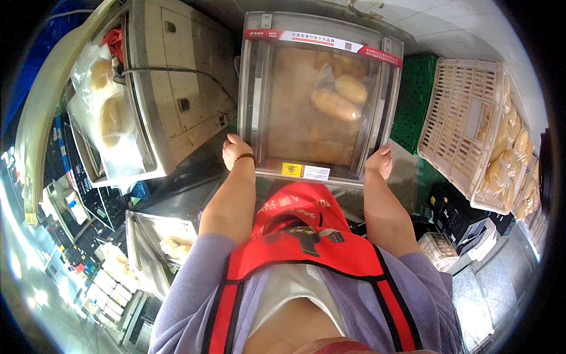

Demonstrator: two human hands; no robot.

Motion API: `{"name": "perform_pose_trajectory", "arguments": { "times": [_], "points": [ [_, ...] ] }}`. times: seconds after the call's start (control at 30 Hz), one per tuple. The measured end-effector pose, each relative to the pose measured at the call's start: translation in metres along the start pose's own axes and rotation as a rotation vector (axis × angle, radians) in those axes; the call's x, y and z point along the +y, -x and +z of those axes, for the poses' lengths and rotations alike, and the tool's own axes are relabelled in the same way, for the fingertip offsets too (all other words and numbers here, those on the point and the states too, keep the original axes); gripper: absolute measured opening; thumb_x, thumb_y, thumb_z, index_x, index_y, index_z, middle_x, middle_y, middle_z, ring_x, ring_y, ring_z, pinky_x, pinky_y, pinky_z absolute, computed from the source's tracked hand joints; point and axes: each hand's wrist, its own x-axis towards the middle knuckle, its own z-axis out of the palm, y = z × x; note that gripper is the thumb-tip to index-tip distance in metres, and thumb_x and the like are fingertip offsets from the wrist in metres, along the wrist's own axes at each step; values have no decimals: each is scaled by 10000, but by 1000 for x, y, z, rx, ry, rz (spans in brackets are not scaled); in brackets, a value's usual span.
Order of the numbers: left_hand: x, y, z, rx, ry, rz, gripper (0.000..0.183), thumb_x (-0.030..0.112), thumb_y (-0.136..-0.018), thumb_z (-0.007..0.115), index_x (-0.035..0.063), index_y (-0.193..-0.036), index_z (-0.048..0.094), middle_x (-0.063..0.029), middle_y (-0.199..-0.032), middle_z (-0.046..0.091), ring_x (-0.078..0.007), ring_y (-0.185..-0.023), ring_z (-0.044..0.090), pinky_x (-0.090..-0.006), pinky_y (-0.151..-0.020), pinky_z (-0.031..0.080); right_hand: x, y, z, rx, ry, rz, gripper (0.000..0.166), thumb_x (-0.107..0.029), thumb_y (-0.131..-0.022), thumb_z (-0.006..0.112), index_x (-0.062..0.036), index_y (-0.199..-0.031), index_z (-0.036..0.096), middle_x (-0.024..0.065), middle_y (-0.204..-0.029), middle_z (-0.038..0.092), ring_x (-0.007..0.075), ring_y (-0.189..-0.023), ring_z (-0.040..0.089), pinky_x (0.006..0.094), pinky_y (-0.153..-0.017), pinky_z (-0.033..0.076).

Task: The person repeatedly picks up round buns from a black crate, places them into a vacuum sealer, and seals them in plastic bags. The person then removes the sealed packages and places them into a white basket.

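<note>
A clear lid (309,146) in a frame covers a vacuum packing machine in front of me; its strip and labels bear writing. My left hand (238,152) grips the lid's near left corner, a beaded bracelet at the wrist. Around the near right corner curl the fingers of my right hand (379,162). Through the hazy pane I see two pale oblong food pieces (338,104), with clear film beside them. They lie side by side, right of the middle. Whether the lid rests fully down, I cannot tell.
Another packing machine (190,88) stands left, its curved lid (48,88) raised, with bagged pale pieces (108,110) on it. A dark cable (177,69) crosses its side. To the right are a green crate (409,104) and white crates (460,119) holding bagged pieces (508,168).
</note>
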Motion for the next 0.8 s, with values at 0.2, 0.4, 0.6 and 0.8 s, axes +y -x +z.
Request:
{"name": "perform_pose_trajectory", "arguments": {
  "times": [0.2, 0.4, 0.6, 0.8],
  "points": [
    [3, 1, -3, 0, -9, 3, 536, 421, -912, 320, 12, -978, 660, -221, -972, 650, -395, -916, 619, -474, -791, 489, 0, -1, 2, 5, 5, -1, 561, -488, -929, 241, -107, -1064, 629, 155, -1025, 647, 395, -930, 598, 499, -802, 462],
    [2, 1, -3, -4, 5, 2, 540, 432, -910, 326, 11, -990, 655, -223, -976, 648, -397, -916, 618, -478, -792, 486, 0, 1, 0, 20, -4, -10, 553, -475, -930, 253, -87, -1048, 629, 169, -1010, 648, 400, -923, 601, 502, -801, 464],
    [1, -1, -1, -66, 12, -25, 536, 407, -924, 301, 2, -996, 645, -232, -1011, 634, -395, -948, 608, -473, -815, 475, 5, -3, 5, -36, -17, 47, 519, -448, -928, 294, -72, -940, 651, 193, -941, 654, 395, -888, 617, 503, -782, 476],
    [-18, -20, 13, -120, -31, 27, 587, 434, -938, 276, -17, -1045, 635, -236, -1050, 625, -389, -978, 600, -456, -854, 460, 1, 4, -15, -70, -94, -7, 496, -434, -925, 321, -49, -968, 631, 187, -981, 640, 385, -936, 594, 477, -820, 465]
  ]
}}
